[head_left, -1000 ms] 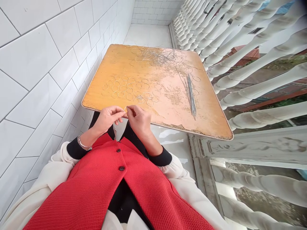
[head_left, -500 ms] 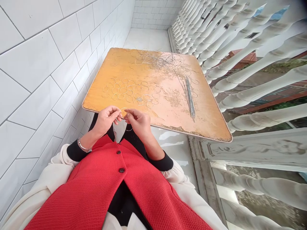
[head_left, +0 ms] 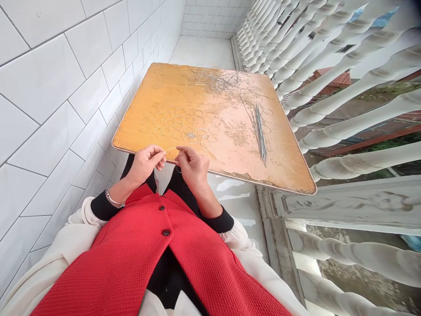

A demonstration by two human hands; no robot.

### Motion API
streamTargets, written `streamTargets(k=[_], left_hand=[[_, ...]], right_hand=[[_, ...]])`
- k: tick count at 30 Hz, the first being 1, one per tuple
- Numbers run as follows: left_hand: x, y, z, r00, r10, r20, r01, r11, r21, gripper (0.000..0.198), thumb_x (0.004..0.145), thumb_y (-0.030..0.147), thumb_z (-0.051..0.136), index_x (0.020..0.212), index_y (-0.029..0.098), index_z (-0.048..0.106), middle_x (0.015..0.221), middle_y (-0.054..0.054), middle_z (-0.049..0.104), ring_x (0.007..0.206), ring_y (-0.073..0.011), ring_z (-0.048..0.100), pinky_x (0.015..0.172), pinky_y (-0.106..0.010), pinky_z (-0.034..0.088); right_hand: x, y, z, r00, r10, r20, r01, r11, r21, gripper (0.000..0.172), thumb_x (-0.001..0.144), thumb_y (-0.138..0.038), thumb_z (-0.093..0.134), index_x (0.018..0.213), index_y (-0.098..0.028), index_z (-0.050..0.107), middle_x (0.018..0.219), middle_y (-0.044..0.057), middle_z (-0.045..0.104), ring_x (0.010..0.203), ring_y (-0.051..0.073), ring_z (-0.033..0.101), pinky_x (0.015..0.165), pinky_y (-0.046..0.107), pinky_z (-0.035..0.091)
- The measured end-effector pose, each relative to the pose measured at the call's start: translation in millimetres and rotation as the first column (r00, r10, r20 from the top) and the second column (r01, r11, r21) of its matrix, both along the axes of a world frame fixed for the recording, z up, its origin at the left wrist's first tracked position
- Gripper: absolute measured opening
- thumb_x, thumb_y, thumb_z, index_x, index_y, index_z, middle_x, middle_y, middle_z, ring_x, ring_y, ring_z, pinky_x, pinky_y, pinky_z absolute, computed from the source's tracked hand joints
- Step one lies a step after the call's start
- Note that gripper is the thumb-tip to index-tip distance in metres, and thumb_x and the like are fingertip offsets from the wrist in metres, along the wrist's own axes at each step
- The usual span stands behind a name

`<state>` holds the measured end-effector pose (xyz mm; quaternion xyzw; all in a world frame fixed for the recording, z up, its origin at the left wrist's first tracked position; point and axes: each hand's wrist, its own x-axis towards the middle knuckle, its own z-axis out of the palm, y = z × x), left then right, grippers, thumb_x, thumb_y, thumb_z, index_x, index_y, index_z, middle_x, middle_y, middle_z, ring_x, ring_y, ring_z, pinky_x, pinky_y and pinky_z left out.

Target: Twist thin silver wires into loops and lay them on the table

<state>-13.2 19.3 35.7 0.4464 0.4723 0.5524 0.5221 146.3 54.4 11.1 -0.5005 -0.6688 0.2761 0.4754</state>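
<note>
Between my two hands a thin curved wire [head_left: 171,149] spans a short gap at the near edge of the table. My left hand [head_left: 147,163] pinches one end between thumb and fingers. The other end is in the pinch of my right hand [head_left: 192,166], and a bit of wire loops below its fingers. Just beyond my hands, several thin wire rings [head_left: 177,126] lie flat in loose rows on the tabletop. Among them sits a small heap of tiny metal bits [head_left: 190,135], too small to name.
The worn wooden table [head_left: 237,169] has peeling patches. A bundle of straight wires [head_left: 259,134] lies at its right, and a tangle of wire [head_left: 220,79] covers the far edge. White wall tiles [head_left: 55,79] stand at left, a white balustrade [head_left: 348,162] at right.
My right hand has moved slightly to the right, away from my left hand. The gap between them is wider, and more of the wire shows. The left hand is nearly still.
</note>
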Motion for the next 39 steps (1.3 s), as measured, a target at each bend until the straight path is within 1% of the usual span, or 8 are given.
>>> streamTargets(k=[5,8,13,17,21,29,34,39], left_hand=[[3,5,-8.1,1.000,0.015,0.021,-0.015,1.000,0.012,0.011,0.085,0.022,0.065,0.078,0.015,0.061,0.068,0.002,0.065,0.056,-0.0061,0.061,0.053,-0.017,0.050],[4,10,-12.2,0.998,0.062,0.034,-0.063,0.997,0.038,0.010,0.087,0.021,0.065,0.079,0.015,0.061,0.069,0.002,0.066,0.058,-0.0068,0.063,0.054,-0.017,0.051],[7,15,-22.6,0.991,0.126,-0.052,-0.120,0.988,0.099,0.008,0.090,0.023,0.061,0.085,0.016,0.062,0.079,0.000,0.070,0.066,-0.0083,0.068,0.062,-0.020,0.056],[11,15,-27.7,0.979,0.178,-0.094,-0.160,0.971,0.181,0.005,0.090,0.021,0.062,0.086,0.017,0.063,0.079,0.001,0.071,0.066,-0.0084,0.069,0.066,-0.021,0.058],[16,14,-26.8,0.974,0.203,-0.101,-0.185,0.969,0.166,0.006,0.090,0.021,0.064,0.085,0.018,0.062,0.075,0.002,0.070,0.063,-0.0081,0.067,0.064,-0.020,0.056],[8,7,-24.9,0.998,0.043,-0.053,-0.040,0.998,0.054,0.025,0.089,0.041,0.066,0.091,0.016,0.066,0.078,-0.001,0.071,0.066,-0.0095,0.068,0.056,-0.017,0.053],[5,3,-21.8,0.988,-0.033,-0.150,0.038,0.999,0.033,0.027,0.088,0.043,0.066,0.088,0.016,0.070,0.080,-0.003,0.072,0.063,-0.0093,0.068,0.049,-0.015,0.048],[7,9,-21.0,0.990,-0.093,-0.102,0.091,0.995,-0.028,0.030,0.087,0.043,0.067,0.086,0.014,0.073,0.078,-0.004,0.073,0.053,-0.0074,0.064,0.042,-0.016,0.041]], right_hand=[[-6,-1,1.2,0.960,-0.006,-0.279,-0.027,0.993,-0.115,0.024,0.089,-0.038,0.057,0.096,-0.019,0.070,0.065,-0.002,0.068,0.053,0.011,0.063,0.057,0.027,0.053],[-7,-1,2.7,0.940,0.011,-0.340,-0.074,0.982,-0.172,0.028,0.086,-0.045,0.064,0.096,-0.018,0.070,0.067,-0.002,0.069,0.053,0.011,0.063,0.057,0.026,0.054],[-5,1,5.6,0.904,0.056,-0.425,-0.179,0.950,-0.256,0.039,0.082,-0.055,0.069,0.097,-0.019,0.069,0.069,0.000,0.071,0.054,0.011,0.065,0.056,0.026,0.056],[-6,1,5.8,0.864,0.046,-0.502,-0.214,0.935,-0.283,0.041,0.078,-0.056,0.073,0.095,-0.019,0.070,0.069,0.000,0.073,0.054,0.011,0.066,0.056,0.025,0.057],[-8,1,3.7,0.845,0.026,-0.534,-0.219,0.928,-0.301,0.038,0.078,-0.053,0.073,0.096,-0.020,0.071,0.074,0.002,0.076,0.057,0.012,0.069,0.059,0.026,0.059],[-7,4,1.3,0.859,-0.020,-0.512,-0.161,0.938,-0.306,0.033,0.080,-0.047,0.071,0.099,-0.020,0.072,0.080,0.002,0.077,0.057,0.011,0.069,0.061,0.026,0.060],[-10,3,1.7,0.874,-0.021,-0.485,-0.147,0.941,-0.305,0.032,0.082,-0.044,0.068,0.102,-0.019,0.073,0.084,0.003,0.078,0.057,0.010,0.069,0.063,0.026,0.060],[-13,2,2.3,0.862,-0.007,-0.507,-0.170,0.938,-0.302,0.032,0.082,-0.045,0.069,0.101,-0.019,0.073,0.083,0.003,0.078,0.058,0.011,0.070,0.062,0.027,0.060]])
